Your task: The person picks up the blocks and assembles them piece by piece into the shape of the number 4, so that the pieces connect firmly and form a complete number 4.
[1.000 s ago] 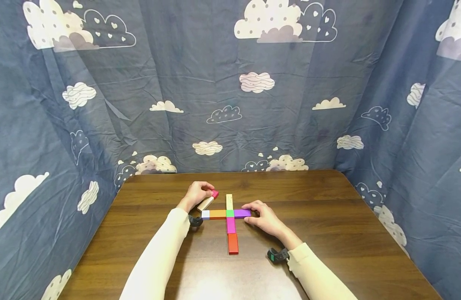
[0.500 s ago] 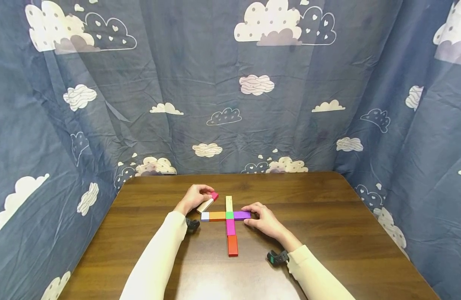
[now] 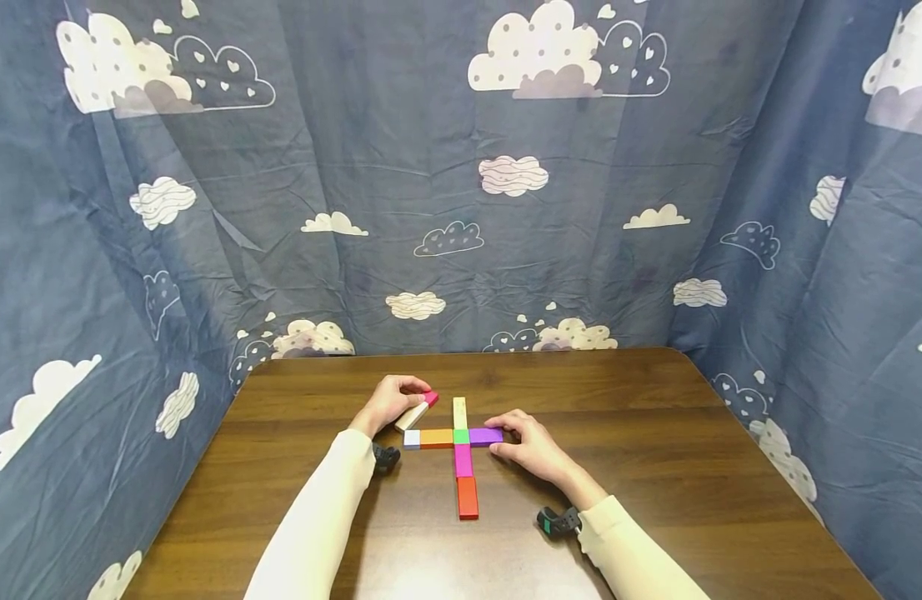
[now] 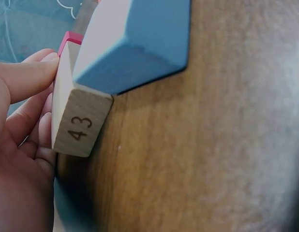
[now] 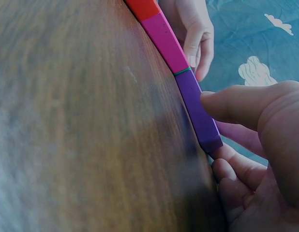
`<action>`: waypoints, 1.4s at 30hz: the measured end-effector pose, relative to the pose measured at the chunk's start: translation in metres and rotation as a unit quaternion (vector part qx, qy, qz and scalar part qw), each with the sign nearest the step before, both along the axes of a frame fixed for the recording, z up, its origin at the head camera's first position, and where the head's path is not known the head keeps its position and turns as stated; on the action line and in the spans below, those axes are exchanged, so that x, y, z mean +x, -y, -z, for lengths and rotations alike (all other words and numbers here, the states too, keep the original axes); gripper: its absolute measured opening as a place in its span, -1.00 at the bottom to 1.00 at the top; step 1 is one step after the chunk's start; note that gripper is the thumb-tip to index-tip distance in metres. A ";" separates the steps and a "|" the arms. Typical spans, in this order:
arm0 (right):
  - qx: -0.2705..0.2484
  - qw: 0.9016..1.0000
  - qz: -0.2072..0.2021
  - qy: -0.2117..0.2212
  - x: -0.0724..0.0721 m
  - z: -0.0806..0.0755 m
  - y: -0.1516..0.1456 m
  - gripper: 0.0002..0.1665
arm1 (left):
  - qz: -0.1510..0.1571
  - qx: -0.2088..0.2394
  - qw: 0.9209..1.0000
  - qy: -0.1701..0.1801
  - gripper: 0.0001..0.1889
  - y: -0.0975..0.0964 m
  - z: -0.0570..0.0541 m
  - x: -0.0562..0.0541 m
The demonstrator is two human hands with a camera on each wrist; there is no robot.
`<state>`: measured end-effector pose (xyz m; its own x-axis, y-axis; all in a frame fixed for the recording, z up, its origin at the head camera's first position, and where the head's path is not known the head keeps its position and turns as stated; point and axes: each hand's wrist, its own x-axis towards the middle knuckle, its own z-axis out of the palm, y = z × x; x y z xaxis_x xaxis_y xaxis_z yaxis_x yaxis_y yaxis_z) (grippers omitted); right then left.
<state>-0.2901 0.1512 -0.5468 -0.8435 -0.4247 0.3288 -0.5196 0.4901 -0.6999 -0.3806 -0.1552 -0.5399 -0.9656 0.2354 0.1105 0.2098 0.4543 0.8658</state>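
A plain wooden block (image 4: 82,121) marked "43" lies slantwise, with a pink-red block (image 3: 431,398) at its far end. My left hand (image 3: 388,402) pinches the wooden block near their meeting point, thumb on one side and fingers on the other. Right of it lies a cross of blocks around a green block (image 3: 461,437). A purple block (image 3: 486,437) forms the right arm, held between thumb and fingers of my right hand (image 3: 532,446). An orange block (image 3: 437,438) and a light-blue block (image 3: 412,439) form the left arm.
A pale-yellow block (image 3: 459,412) forms the cross's far arm. Toward me run a magenta block (image 3: 463,460) and a red block (image 3: 468,498). All lie on a brown wooden table (image 3: 656,500), with a cloud-patterned blue curtain (image 3: 401,125) behind it.
The whole scene sits slightly lower in the head view. Both hands and the blocks keep nearly the same places relative to each other.
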 end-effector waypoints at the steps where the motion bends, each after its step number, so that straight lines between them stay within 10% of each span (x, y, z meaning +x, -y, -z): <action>1: 0.001 1.000 0.000 0.000 0.000 0.000 0.000 -0.57 | -0.002 0.000 1.000 0.000 -0.78 0.000 0.000 0.000; 33: 0.012 1.000 0.002 0.003 -0.001 -0.006 0.004 -0.54 | -0.013 0.016 1.000 0.012 -0.80 0.008 -0.010 0.005; 42: 0.019 0.998 -0.018 0.051 -0.011 -0.021 -0.008 -0.50 | -0.025 0.080 0.995 0.048 -0.70 0.013 -0.037 -0.002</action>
